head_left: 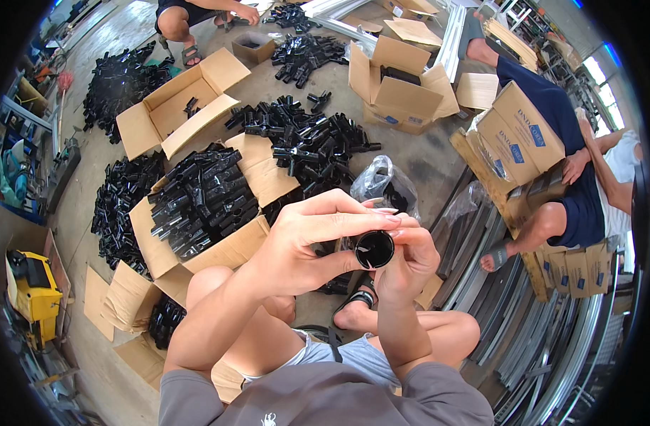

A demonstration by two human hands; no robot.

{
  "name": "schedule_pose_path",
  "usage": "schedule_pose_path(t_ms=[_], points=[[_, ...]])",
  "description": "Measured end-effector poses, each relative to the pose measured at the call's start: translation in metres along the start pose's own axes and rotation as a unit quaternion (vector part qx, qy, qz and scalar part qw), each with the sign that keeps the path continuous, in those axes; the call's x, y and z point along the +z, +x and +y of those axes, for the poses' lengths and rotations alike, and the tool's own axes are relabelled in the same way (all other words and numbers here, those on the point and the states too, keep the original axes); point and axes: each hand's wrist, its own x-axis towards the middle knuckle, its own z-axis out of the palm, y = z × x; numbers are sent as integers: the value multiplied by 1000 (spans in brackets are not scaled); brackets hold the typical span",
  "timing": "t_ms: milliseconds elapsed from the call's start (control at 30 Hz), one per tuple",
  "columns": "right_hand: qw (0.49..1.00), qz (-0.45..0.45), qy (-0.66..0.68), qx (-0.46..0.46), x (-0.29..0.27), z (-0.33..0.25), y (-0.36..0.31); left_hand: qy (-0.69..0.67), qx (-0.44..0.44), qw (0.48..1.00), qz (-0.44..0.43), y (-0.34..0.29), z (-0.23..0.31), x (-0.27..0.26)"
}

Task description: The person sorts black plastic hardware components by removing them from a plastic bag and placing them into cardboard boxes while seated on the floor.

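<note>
Up in front of my chest I hold a short black tube piece point(375, 250), its round hollow end turned toward me. My left hand point(307, 238) has its thumb and fingers closed on the left side and top of it. On the other side, my right hand point(406, 263) wraps its fingers around the tube. The tube's far end is hidden by its own rim and my hands. Past my left forearm, an open cardboard box point(151, 245) is heaped with similar black tube fittings point(201, 199).
Piles of black fittings point(318, 138) lie around the boxes. An open carton point(165, 106) holds a few pieces. A clear plastic bag point(385, 181) sits beyond my hands. Metal profiles point(509, 298) lie at right, near a seated co-worker point(566, 170). A yellow machine point(34, 295) stands left.
</note>
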Motion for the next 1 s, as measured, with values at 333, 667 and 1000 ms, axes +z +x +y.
schedule_pose_path(t_ms=[333,667,1000], points=[[998,-3,-52,22,-5,-2,-6,79,-34,996,11,3,6,6],[936,83,-37,340,2,43,-11,455,-179,872,12,-16,-35,36],[881,126,101,446,-34,40,10,116,-398,910,-23,-21,-52,23]])
